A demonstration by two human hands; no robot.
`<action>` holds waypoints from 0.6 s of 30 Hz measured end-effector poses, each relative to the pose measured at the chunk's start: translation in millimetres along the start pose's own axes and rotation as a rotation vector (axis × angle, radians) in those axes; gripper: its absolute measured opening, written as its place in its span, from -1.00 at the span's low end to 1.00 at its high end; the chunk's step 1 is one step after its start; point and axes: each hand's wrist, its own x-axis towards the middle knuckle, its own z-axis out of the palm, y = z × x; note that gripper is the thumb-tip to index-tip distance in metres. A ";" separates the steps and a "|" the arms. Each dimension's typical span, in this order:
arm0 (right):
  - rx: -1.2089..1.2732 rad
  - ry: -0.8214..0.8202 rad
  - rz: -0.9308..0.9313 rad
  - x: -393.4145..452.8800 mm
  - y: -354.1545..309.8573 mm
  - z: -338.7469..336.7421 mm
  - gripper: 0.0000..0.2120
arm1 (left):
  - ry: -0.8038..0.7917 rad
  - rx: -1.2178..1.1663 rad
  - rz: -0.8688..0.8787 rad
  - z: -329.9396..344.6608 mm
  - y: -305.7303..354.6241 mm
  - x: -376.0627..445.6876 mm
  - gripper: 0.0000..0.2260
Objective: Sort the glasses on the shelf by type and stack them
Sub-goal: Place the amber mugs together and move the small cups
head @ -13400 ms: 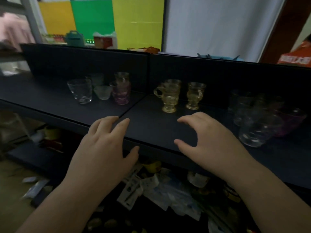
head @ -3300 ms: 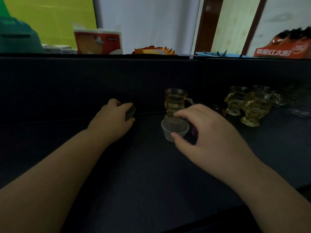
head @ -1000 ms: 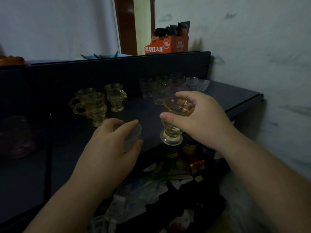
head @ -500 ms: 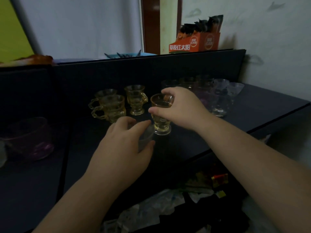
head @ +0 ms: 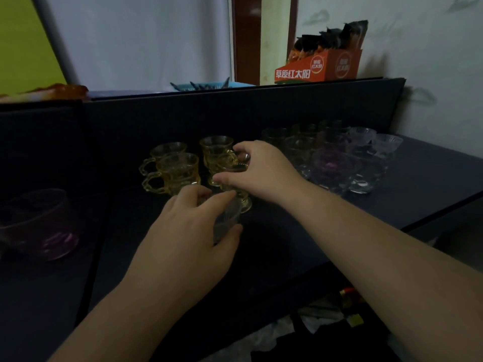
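My right hand grips an amber footed cup by its rim, its foot on or just above the dark shelf, beside the other amber handled cups. My left hand holds a small clear ribbed glass just in front of that cup, fingers and thumb curled round it. A cluster of clear glasses stands to the right, one with a purple tint. A purple glass bowl sits at the far left.
An orange carton of packets stands on top of the shelf's back panel. A white wall closes the right side. Below the shelf's front edge lies a clutter of wrappers and bags.
My right hand carried the amber cup from the shelf's front edge back to the other amber cups and lowered it. My left hand followed with the clear ribbed glass.
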 end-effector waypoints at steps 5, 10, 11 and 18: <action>-0.012 -0.039 -0.061 -3.3 6.3 -11.5 -0.11 | 0.030 0.044 -0.058 1.7 18.9 4.6 -0.46; -0.056 0.039 -0.176 -24.2 27.1 -65.0 -0.21 | 0.060 0.047 -0.094 7.1 54.6 11.7 -0.48; -0.067 0.064 -0.183 -29.6 33.8 -78.5 -0.23 | 0.069 0.051 -0.094 8.9 62.8 13.7 -0.47; -0.153 0.157 -0.145 -76.2 109.3 -165.2 -0.38 | 0.118 0.051 -0.082 29.0 123.0 30.2 -0.50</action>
